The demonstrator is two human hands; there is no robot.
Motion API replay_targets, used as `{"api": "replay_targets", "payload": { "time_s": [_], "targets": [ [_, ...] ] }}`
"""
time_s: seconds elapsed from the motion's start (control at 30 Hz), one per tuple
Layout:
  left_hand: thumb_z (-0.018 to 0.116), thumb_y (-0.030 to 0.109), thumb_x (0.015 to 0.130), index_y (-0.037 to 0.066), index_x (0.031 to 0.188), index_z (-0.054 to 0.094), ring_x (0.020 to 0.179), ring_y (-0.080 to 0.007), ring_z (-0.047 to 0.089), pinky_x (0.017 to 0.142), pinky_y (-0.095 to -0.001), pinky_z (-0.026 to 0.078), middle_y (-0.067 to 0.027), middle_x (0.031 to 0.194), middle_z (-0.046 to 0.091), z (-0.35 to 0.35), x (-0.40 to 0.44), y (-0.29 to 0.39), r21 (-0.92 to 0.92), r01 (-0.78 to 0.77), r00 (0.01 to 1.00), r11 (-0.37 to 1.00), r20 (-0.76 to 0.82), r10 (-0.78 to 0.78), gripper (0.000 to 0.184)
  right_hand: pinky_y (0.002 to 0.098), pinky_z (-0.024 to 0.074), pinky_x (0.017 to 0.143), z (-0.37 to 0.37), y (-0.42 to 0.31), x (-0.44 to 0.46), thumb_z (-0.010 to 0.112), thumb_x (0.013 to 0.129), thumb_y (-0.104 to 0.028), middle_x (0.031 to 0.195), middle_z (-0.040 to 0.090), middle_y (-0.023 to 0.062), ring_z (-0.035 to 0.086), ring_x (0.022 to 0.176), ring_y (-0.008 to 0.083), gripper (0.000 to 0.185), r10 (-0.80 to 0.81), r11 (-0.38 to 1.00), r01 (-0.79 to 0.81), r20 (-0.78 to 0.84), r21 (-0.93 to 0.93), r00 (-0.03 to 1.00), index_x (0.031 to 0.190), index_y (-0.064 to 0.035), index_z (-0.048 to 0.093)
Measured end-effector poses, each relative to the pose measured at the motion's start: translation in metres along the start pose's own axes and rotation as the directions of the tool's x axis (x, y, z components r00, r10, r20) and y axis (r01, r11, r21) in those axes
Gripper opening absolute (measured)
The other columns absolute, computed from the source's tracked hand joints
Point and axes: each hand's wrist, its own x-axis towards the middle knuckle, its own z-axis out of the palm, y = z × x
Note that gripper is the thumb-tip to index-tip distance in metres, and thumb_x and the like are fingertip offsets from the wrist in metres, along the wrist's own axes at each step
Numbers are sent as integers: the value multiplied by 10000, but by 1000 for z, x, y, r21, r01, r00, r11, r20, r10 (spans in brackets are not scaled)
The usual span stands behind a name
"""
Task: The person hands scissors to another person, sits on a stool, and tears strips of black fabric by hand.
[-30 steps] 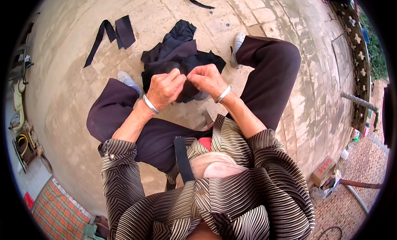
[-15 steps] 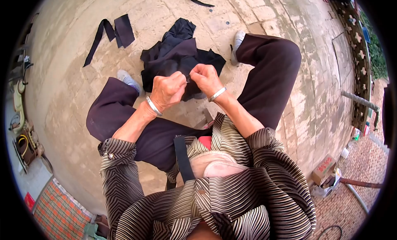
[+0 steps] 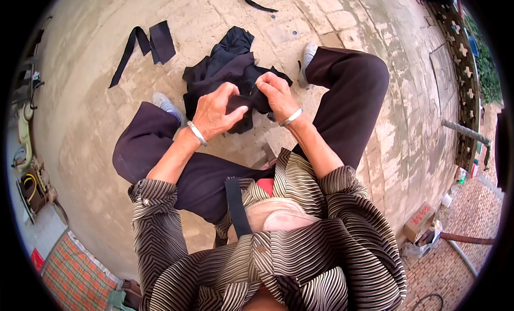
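The dark cloth [image 3: 231, 66] is seen bunched on the paved ground [image 3: 342, 145] between the feet, with part of it between the two hands. Its edge appears to be pinched by the right hand [image 3: 277, 96]; the thumb of the left hand [image 3: 213, 112] is spread from its curled fingers. Light, limp, easily creased handling may be expected, nothing fragile; it is probably best gripped along an edge, by the fingertips.

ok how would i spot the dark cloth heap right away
On the paved floor, look between the feet. The dark cloth heap lies there, partly hidden by the left hand and right hand. Bulky and crumpled, it differs from the flat dark strips to its left.
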Motion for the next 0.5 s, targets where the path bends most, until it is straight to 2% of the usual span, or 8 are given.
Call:
{"api": "replay_targets", "payload": {
  "time_s": [0.1, 0.2, 0.27, 0.33, 0.4, 0.43, 0.47, 0.5],
  "targets": [
    [729, 185, 786, 36, 973, 548, 600, -310, 609, 563, -375, 474, -143, 712, 596, 1, 0, 6, 38, 63, 989, 997, 130, -67, 299, 221, 370, 577, 4, 6, -1, 559, 885, -129, 697, 487, -56, 418, 661, 40, 137, -52, 998, 53, 16, -15, 999, 795, -26, 569],
    [653, 165, 849, 58, 940, 554, 620, -349, 609, 546, -429, 458, -164, 668, 597, 7, -5, -2, 105, -73, 988, 992, 142, 58, 172, 260, 434, 610, 7, -2, -6, 563, 869, -98, 693, 530, 3, 485, 688, 73, 92, -138, 975, 142, 37, -171, 990, 804, -33, 567],
    [602, 107, 858, 59, 945, 561, 605, -372, 600, 544, -461, 454, -181, 637, 584, 7, -11, -6, 129, -61, 988, 990, 149, 41, 107, 287, 459, 665, 10, 15, -5, 587, 877, -150, 744, 528, 27, 531, 743, 122, 131, -448, 788, 458, 128, -412, 885, 833, -27, 574],
    [582, 111, 855, 78, 944, 552, 594, -376, 607, 538, -482, 465, -182, 624, 595, 10, -15, -15, 167, -63, 988, 984, 151, 37, 100, 291, 481, 732, 19, -15, -19, 622, 825, -80, 865, 571, 46, 576, 803, 130, 299, -46, 978, 83, 189, -192, 981, 1103, -41, 521],
    [585, 87, 850, 64, 909, 559, 578, -386, 602, 528, -479, 457, -192, 604, 581, 8, -12, -21, 96, -24, 987, 995, 159, 9, 68, 321, 483, 750, 19, -7, -12, 568, 785, -14, 921, 564, 91, 601, 822, 182, 410, -267, 891, 358, 316, -280, 911, 1180, -38, 460],
    [584, 84, 853, 57, 891, 563, 581, -389, 603, 529, -479, 456, -201, 607, 579, 10, -11, -22, 84, -15, 987, 996, 159, 2, 52, 358, 485, 773, 19, -9, -13, 539, 769, 10, 940, 562, 136, 618, 869, 269, 413, -256, 858, 376, 343, -349, 904, 1175, -27, 467],
    [581, 78, 852, 48, 888, 562, 584, -389, 604, 533, -477, 460, -205, 609, 578, 12, -11, -23, 76, -20, 988, 997, 154, 8, 50, 403, 484, 783, 17, 2, -9, 534, 774, 8, 953, 572, 171, 604, 916, 352, 373, -367, 752, 524, 407, -399, 837, 1145, -20, 502],
    [581, 73, 848, 41, 881, 561, 593, -394, 606, 538, -476, 464, -211, 614, 580, 11, -9, -19, 75, -27, 988, 997, 152, 16, 51, 444, 477, 767, 16, 5, -11, 539, 785, -1, 933, 592, 192, 584, 907, 404, 288, -368, 710, 533, 402, -460, 838, 1073, -9, 544]
  ]
}}
